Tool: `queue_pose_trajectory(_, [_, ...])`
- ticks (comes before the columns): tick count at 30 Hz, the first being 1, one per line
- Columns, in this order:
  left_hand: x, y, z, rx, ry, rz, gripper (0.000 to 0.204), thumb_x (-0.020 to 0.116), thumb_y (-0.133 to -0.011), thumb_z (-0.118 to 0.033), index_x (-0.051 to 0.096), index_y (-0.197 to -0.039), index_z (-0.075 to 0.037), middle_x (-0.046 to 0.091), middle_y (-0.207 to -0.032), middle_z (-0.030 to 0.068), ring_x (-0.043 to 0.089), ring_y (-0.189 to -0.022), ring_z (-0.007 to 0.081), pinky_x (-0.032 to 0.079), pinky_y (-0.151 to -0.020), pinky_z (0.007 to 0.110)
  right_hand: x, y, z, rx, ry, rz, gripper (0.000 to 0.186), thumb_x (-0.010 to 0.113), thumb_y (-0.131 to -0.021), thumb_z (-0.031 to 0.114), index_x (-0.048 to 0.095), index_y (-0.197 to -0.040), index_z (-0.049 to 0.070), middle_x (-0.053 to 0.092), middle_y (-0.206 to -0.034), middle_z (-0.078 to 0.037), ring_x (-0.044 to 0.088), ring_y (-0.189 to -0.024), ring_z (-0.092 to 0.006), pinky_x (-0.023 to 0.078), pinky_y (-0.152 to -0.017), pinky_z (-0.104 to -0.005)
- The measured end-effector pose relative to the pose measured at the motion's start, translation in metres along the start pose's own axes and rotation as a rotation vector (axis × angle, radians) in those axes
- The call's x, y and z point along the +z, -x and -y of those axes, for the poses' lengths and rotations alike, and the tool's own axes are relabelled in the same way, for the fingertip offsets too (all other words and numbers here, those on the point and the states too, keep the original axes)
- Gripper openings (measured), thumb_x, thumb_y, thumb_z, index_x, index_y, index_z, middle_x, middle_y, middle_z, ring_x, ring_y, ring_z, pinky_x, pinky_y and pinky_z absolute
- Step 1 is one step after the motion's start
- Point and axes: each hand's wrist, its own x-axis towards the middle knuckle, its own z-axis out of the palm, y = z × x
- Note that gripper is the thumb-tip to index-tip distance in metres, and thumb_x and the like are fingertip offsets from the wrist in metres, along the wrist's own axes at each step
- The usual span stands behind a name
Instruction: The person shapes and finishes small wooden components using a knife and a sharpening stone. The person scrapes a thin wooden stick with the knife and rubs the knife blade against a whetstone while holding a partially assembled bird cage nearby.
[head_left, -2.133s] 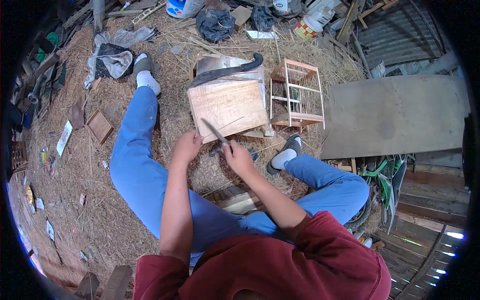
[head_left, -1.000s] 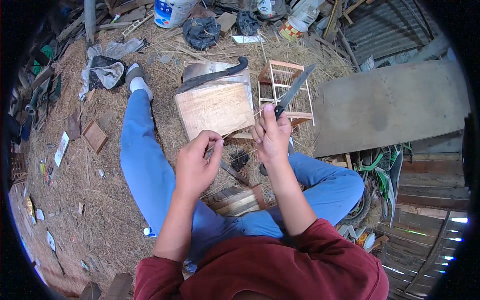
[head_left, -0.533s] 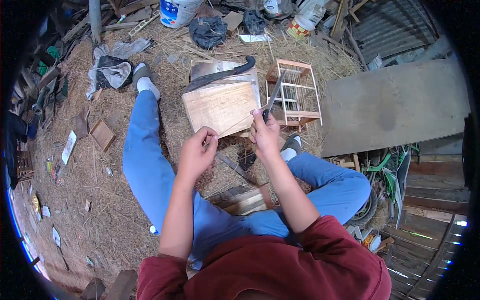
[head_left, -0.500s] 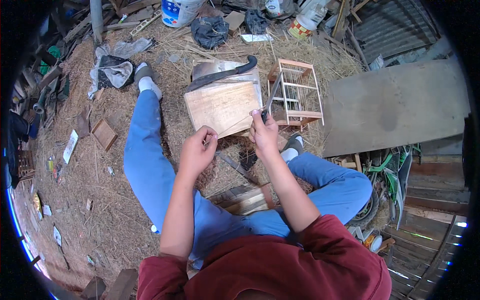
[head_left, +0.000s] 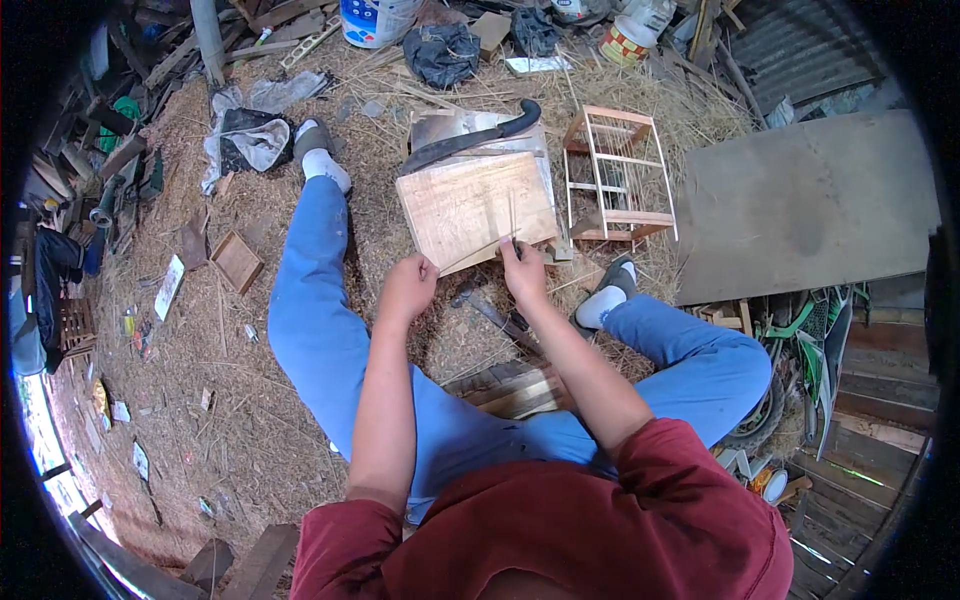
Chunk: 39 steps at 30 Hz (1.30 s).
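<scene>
My left hand (head_left: 408,287) is closed in a pinch on one end of a thin wooden stick (head_left: 462,260). The stick slants up across the near edge of a pale wooden board (head_left: 465,205) toward my right hand. Closed around the dark handle of a knife (head_left: 512,212), my right hand (head_left: 524,272) rests by the board's near right corner. The narrow blade points away from me over the board, seen almost edge-on. Behind the board lies a large curved-blade machete (head_left: 455,148) with a black handle. A small slatted wooden frame (head_left: 625,160) stands to the right.
A hammer-like tool (head_left: 492,315) lies between my legs, near wood blocks (head_left: 515,390). A grey sheet (head_left: 800,215) is at right. Left on the straw-strewn ground is a shallow wooden tray (head_left: 237,262). Buckets (head_left: 378,22) and black bags (head_left: 442,55) are at the back.
The knife has swung from leaning up and right to pointing away over the board, its blade now nearly edge-on. My right hand has come lower, onto the board's corner. The whole view has shifted slightly.
</scene>
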Motion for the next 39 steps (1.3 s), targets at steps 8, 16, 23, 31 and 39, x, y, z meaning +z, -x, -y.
queue_pose_trajectory(8, [-0.003,-0.003,0.019,-0.101,0.027,0.021,0.024,0.072,-0.087,-0.023,0.068,-0.082,0.0,0.07,-0.079,0.0206,0.069,-0.077,0.0376,0.053,-0.071,0.045,0.007,0.046,-0.008,-0.146,0.367,0.193,0.049,0.049,-0.104,0.045,0.063,-0.09,0.0,0.067,-0.084,-0.028,0.063,-0.084,-0.0487,0.049,-0.073,-0.0523])
queue_pose_trajectory(16, [-0.002,-0.003,0.023,-0.11,0.015,0.02,0.024,0.073,-0.086,-0.023,0.067,-0.082,0.0,0.07,-0.079,0.0205,0.069,-0.075,0.0361,0.053,-0.071,0.044,0.023,0.076,0.004,-0.371,0.636,0.219,0.044,0.052,-0.102,0.043,0.062,-0.086,0.004,0.066,-0.073,-0.024,0.065,-0.071,-0.0476,0.051,-0.067,-0.0578])
queue_pose_trajectory(23, [-0.004,-0.001,0.019,-0.111,0.022,0.014,0.024,0.072,-0.087,-0.023,0.068,-0.082,0.0,0.07,-0.078,0.0201,0.069,-0.074,0.0337,0.053,-0.07,0.044,0.017,0.07,0.009,-0.364,0.691,0.245,0.044,0.052,-0.101,0.045,0.063,-0.087,0.006,0.067,-0.073,-0.024,0.066,-0.071,-0.0453,0.052,-0.064,-0.0566])
queue_pose_trajectory(31, [-0.005,-0.002,0.018,-0.121,0.016,0.049,0.027,0.07,-0.089,-0.025,0.069,-0.087,0.003,0.07,-0.079,0.0192,0.069,-0.072,0.0288,0.052,-0.069,0.041,0.007,0.054,0.011,-0.346,0.769,0.207,0.044,0.051,-0.101,0.045,0.064,-0.086,0.006,0.068,-0.074,-0.022,0.067,-0.072,-0.0448,0.053,-0.066,-0.0567])
queue_pose_trajectory(39, [0.0,-0.006,0.019,-0.057,0.004,0.035,0.03,0.069,-0.09,-0.025,0.071,-0.088,0.005,0.072,-0.078,0.0207,0.071,-0.072,0.0292,0.053,-0.069,0.04,0.003,0.042,-0.001,-0.239,0.71,0.073,0.048,0.048,-0.103,0.047,0.063,-0.084,0.005,0.07,-0.078,-0.023,0.068,-0.073,-0.0437,0.054,-0.066,-0.0559])
